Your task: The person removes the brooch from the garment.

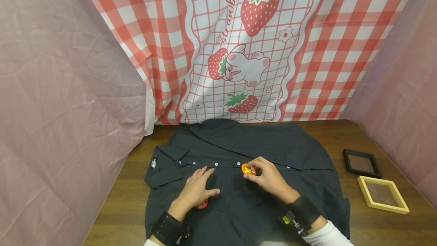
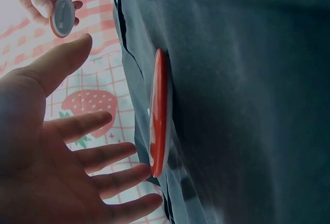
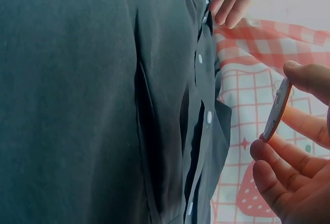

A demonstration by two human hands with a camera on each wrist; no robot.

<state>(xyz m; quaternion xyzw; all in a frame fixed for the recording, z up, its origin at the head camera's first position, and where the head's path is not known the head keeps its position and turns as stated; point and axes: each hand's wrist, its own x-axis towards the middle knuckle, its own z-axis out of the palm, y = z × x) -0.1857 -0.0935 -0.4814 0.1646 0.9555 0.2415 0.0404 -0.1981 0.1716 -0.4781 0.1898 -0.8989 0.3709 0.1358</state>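
A dark button-up shirt [image 1: 235, 204] lies spread out, its collar to the left and a row of pale buttons running across it. My right hand [image 1: 268, 175] pinches a round orange pin badge [image 1: 247, 169] by its rim, close to the button row. The badge's pale back with a pin shows in the left wrist view, and its edge faces the right wrist camera. A red round badge [image 2: 161, 113] rests on the shirt, partly hidden in the head view by my left hand [image 1: 194, 189]. That hand is spread over the shirt with its fingers extended, holding nothing.
Two small frames, one black [image 1: 347, 164] and one light wooden [image 1: 365, 193], lie to the right of the shirt on the brown wooden table [image 1: 117, 196]. A strawberry-print checked cloth [image 1: 239, 56] hangs behind, with pinkish drapes [image 1: 68, 105] at both sides.
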